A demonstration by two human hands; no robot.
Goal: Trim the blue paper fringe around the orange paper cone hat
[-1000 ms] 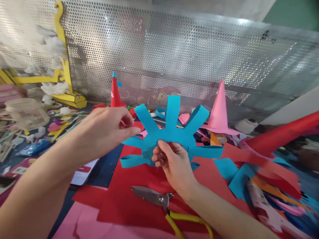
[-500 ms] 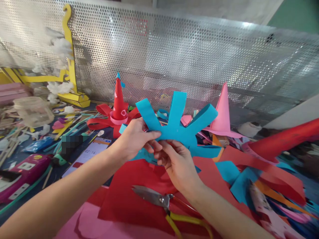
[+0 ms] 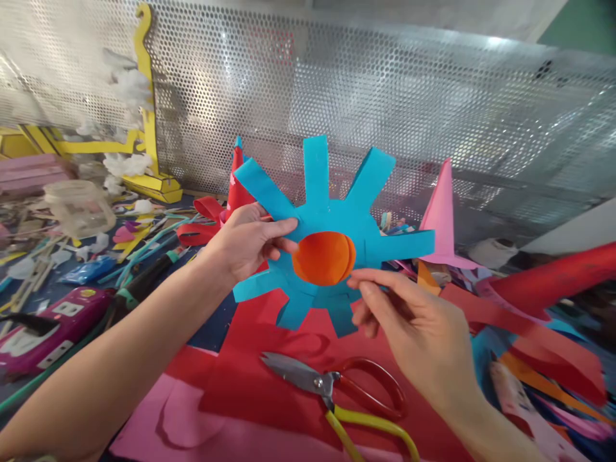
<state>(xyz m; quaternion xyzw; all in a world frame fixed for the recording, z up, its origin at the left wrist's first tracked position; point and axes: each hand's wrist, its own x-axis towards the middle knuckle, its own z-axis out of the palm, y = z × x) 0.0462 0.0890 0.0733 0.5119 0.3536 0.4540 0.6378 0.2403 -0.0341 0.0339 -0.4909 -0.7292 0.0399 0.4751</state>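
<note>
Blue paper star [image 3: 332,218] with orange disc [image 3: 323,258] at centre, up in the air over red paper [image 3: 269,378], pinched at left edge by left hand [image 3: 248,242] and lower right by right hand [image 3: 414,327], scissors [image 3: 337,391] lying below on tabletop [image 3: 206,327].

Paper star [image 3: 332,212] held between both hands, above scissors [image 3: 337,391], before the mesh panel [image 3: 385,96]

Scissors [image 3: 337,391] with red and yellow handles on red paper [image 3: 250,378]. Pink cone hat [image 3: 445,218] at right, red cone hat [image 3: 237,186] behind, clear jar [image 3: 79,206] far left, perforated metal screen [image 3: 385,109] along the back.
</note>
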